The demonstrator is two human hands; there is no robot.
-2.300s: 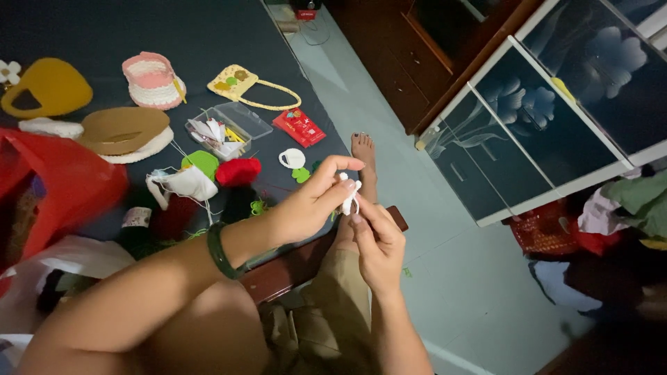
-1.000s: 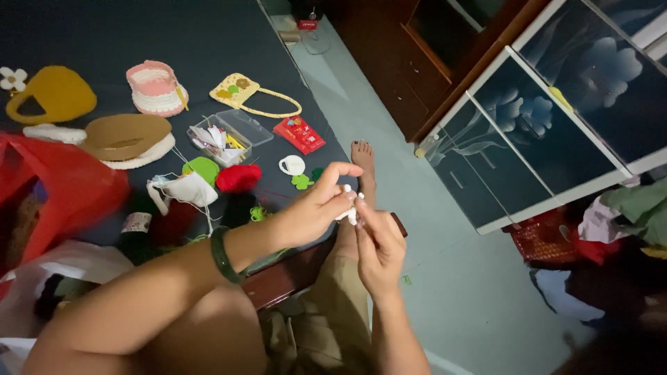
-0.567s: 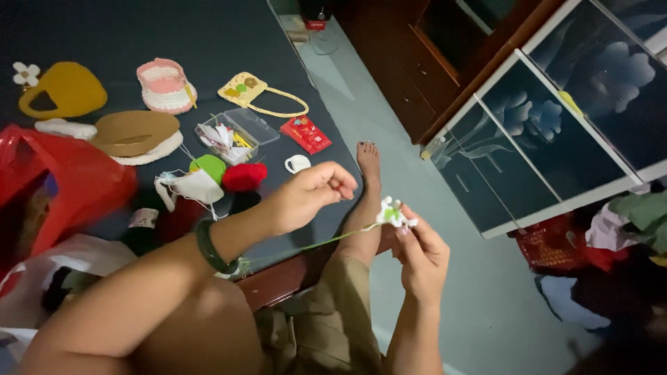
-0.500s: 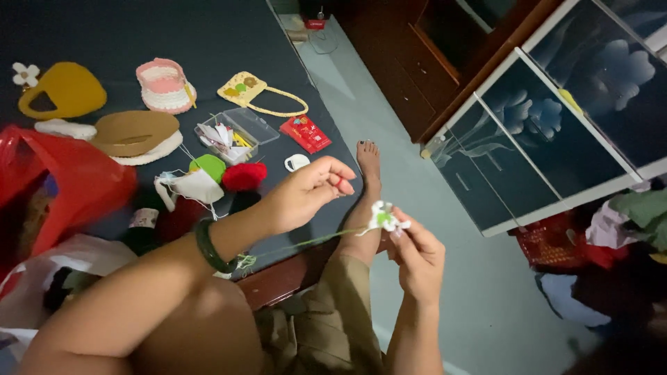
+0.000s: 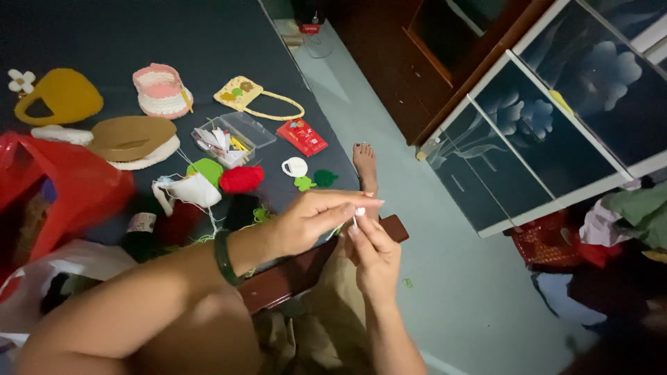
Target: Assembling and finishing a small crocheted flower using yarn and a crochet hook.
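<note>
A pale grey-green floor (image 5: 389,139) runs from the top centre to the lower right of the frame. A dark blue surface (image 5: 139,35) with a brown wooden edge (image 5: 292,278) fills the upper left. At the upper right stands a dark wooden cabinet (image 5: 417,62); beside it, a white-framed cupboard with blue flower-patterned glass doors (image 5: 556,118). Crumpled clothes (image 5: 625,215) pile at the right edge. The light is dim.

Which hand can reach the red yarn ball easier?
Probably the left. The left hand lies nearer the red yarn ball, on its side; the right hand sits farther out, beyond the table.
</note>
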